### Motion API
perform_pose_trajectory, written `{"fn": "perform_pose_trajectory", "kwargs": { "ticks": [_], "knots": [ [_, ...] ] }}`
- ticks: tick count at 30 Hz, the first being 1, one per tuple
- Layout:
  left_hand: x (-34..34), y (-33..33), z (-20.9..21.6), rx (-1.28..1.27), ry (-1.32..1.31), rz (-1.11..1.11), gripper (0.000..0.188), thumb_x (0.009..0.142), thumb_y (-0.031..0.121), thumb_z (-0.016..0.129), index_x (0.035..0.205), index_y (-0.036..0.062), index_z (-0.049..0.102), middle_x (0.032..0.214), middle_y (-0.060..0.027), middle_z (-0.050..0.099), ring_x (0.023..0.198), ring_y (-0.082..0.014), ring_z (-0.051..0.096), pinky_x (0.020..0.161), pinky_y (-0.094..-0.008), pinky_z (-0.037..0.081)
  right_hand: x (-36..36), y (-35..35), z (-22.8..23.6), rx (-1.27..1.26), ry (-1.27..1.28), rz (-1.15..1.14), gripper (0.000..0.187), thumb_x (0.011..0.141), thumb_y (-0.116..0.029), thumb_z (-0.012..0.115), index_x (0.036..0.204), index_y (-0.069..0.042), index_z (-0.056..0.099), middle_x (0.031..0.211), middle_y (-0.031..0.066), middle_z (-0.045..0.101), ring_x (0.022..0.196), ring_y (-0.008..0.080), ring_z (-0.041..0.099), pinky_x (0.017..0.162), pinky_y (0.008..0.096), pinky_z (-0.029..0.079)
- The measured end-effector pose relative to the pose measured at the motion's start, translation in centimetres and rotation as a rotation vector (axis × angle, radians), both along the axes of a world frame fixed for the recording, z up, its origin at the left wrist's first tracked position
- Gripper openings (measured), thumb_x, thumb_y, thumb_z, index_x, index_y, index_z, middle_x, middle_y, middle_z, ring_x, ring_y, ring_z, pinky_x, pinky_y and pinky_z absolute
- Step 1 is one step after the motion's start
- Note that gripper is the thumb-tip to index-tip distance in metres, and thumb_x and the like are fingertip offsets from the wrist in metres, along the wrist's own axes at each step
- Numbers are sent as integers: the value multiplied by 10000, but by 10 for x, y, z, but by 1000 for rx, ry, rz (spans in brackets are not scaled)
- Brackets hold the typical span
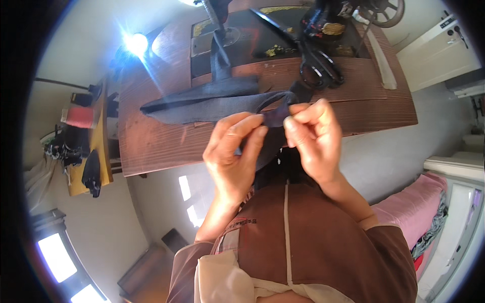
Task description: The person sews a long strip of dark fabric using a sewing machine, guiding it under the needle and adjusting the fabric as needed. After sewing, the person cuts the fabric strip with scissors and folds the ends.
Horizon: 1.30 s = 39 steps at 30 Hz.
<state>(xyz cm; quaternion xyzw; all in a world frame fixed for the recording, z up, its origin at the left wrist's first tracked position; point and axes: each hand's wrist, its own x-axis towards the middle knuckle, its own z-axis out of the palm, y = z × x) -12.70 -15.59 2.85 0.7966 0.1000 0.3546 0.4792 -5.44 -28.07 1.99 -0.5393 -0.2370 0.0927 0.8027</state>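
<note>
A strip of dark blue-grey cloth (202, 107) lies over the wooden sewing table and ends between my hands, where a darker piece (275, 118) is stretched. My left hand (231, 151) pinches that cloth between thumb and fingers at its left side. On the other side, my right hand (318, 139) grips the cloth's edge with fingertips and thumb, close to the left hand. Just beyond the right hand lie black-handled scissors (314, 63), blades pointing to the far left. From the cloth, a narrow part (220, 60) runs up toward the sewing machine's needle area (214, 35).
The black sewing machine (328, 22) with its handwheel (386, 10) stands at the back of the table (151, 141). A bright lamp (136, 44) shines at the far left. Shelving with thread and cloth (81, 116) is at left; a pink-covered bed (409, 202) is at right.
</note>
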Motion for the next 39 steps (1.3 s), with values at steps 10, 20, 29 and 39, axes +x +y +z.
{"fn": "perform_pose_trajectory", "kwargs": {
  "ticks": [10, 20, 29, 39],
  "knots": [
    [-7, 1, 6, 255, -58, 60, 232, 736, -11, 781, 917, 40, 644, 874, -75, 622, 725, -182, 609, 656, -277, 507, 5, 18, -5, -22, 46, 35, 127, 930, 3, 601, 900, -15, 479, 830, 31, 591, 634, 35, 508, 557, 199, 431],
    [-5, 5, 0, 24, -88, -84, 171, 802, -43, 722, 945, 23, 656, 913, -80, 660, 778, -181, 650, 739, -263, 518, 27, 10, 10, -120, 92, 206, 130, 944, -62, 604, 942, -41, 476, 900, 50, 602, 686, 63, 585, 554, 194, 449],
    [9, 8, -4, -359, 116, -220, 109, 907, 35, 652, 1009, -2, 642, 869, -74, 675, 768, -114, 651, 707, -240, 535, 35, -3, 20, -198, -72, 230, 152, 926, -46, 624, 878, -28, 481, 813, 62, 617, 600, 56, 518, 514, 200, 421],
    [11, 0, -6, -974, -5, -448, 107, 928, 40, 630, 1013, -21, 653, 880, -85, 688, 764, -128, 662, 733, -251, 556, 44, -6, 12, -150, -58, 61, 112, 925, -63, 641, 1011, -38, 574, 890, 46, 628, 676, 79, 583, 545, 203, 462]
  ]
}}
